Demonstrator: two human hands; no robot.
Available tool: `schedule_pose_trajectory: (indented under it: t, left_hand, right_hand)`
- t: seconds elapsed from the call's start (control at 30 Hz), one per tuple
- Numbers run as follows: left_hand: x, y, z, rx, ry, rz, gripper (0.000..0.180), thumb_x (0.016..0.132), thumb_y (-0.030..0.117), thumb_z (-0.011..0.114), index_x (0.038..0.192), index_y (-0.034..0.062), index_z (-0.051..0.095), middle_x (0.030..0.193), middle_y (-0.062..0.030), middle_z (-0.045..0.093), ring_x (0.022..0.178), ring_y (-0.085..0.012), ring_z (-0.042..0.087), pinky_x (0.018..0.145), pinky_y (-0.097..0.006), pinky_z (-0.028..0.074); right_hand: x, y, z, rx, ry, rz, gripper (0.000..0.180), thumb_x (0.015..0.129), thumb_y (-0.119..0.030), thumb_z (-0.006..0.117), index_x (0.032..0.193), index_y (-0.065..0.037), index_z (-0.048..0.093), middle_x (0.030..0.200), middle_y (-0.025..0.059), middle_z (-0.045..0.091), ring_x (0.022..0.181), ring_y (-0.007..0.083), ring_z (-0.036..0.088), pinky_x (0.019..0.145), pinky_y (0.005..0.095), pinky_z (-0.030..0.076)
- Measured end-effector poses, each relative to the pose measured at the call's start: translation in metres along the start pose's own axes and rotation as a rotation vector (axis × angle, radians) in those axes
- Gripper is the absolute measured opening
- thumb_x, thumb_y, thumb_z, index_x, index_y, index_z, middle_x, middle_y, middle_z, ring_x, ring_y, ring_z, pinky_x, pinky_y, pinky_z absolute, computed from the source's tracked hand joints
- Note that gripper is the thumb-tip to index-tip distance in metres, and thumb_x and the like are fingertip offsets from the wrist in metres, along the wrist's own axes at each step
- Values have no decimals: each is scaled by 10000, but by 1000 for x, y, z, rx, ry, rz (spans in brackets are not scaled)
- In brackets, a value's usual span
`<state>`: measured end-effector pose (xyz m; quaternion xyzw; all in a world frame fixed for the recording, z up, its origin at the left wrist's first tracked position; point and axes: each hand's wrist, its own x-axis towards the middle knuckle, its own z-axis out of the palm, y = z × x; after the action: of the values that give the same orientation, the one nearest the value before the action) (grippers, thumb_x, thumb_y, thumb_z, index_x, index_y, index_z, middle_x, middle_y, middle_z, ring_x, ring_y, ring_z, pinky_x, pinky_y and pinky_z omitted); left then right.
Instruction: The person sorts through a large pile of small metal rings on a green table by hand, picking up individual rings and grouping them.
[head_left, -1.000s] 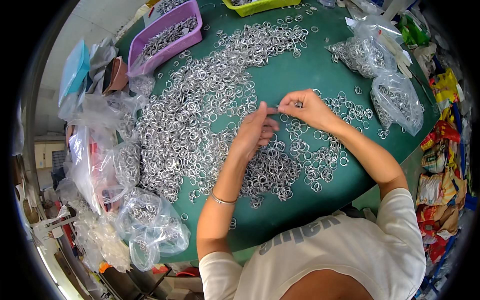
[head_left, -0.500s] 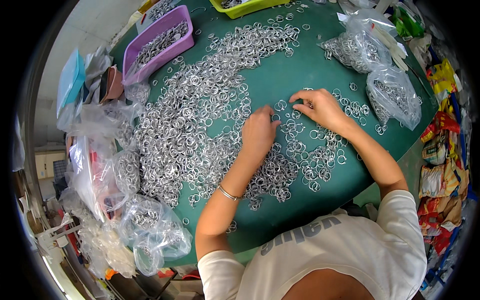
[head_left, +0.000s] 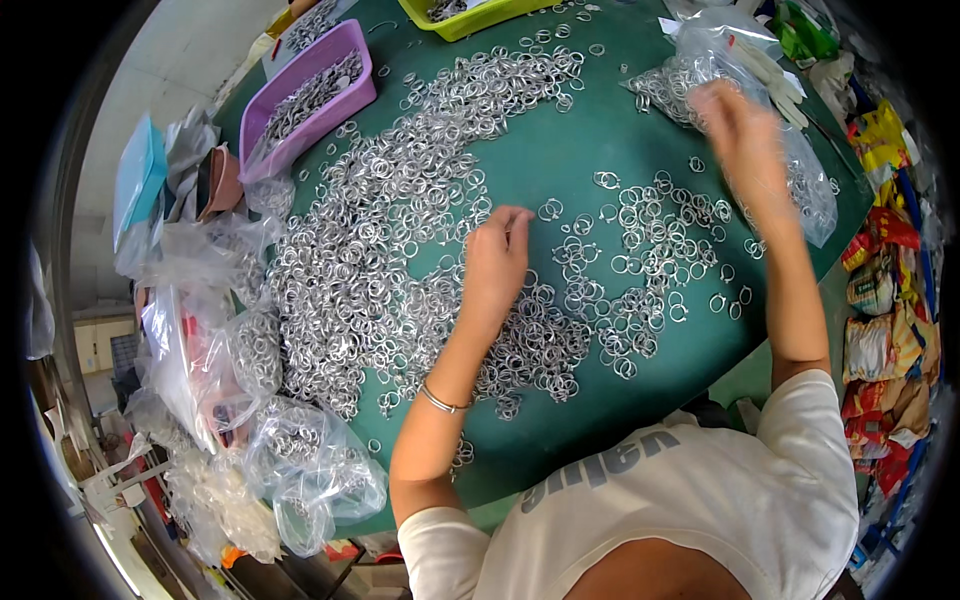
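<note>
My left hand point(head_left: 494, 262) hovers at the right edge of a broad heap of silver metal rings point(head_left: 350, 260), fingers curled inward and thumb close to the forefinger. Whatever it pinches, if anything, is hidden. Just right of its fingertips lie a few loose rings point(head_left: 550, 209). Smeared by motion, my right hand point(head_left: 742, 140) is over the far right of the table, beside a transparent plastic bag point(head_left: 650, 88) of rings; its fingers do not show clearly. Between the two arms spreads a looser group of rings point(head_left: 650, 240), many with a small knob on the band.
A purple basket point(head_left: 362, 88) of grey pieces stands far left, near a yellow-green basket point(head_left: 470, 22). Bagged rings point(head_left: 310, 470) line the left side of the green table point(head_left: 560, 140). Pale gloves point(head_left: 775, 85) lie far right, with colourful packages point(head_left: 885, 330) beyond the table edge.
My right hand has swung away from the loose rings to the far right, near the bags. The left hand has shifted slightly left. Rings now show where the right hand was.
</note>
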<state>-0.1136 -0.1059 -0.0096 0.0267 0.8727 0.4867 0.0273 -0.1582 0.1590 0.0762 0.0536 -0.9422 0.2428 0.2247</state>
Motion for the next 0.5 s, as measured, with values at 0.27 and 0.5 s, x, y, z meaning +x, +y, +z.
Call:
schedule_pose_trajectory:
  t: [0.27, 0.5]
  left_hand:
    - [13, -15, 16, 99, -18, 80, 184, 787, 93, 623, 938, -9, 610, 585, -55, 524, 533, -141, 498, 517, -295, 401]
    - [21, -14, 25, 304, 40, 255, 188, 710, 80, 691, 855, -10, 614, 546, -83, 478, 498, -212, 476, 496, -331, 393]
  right_hand:
    - [2, 15, -8, -53, -15, -118, 230, 763, -209, 653, 964, -102, 618, 786, 129, 636, 704, 312, 607, 618, 392, 479]
    - [-61, -10, 84, 139, -607, -381, 177, 746, -155, 640, 899, -67, 623, 803, 119, 631, 727, 334, 593, 621, 423, 466]
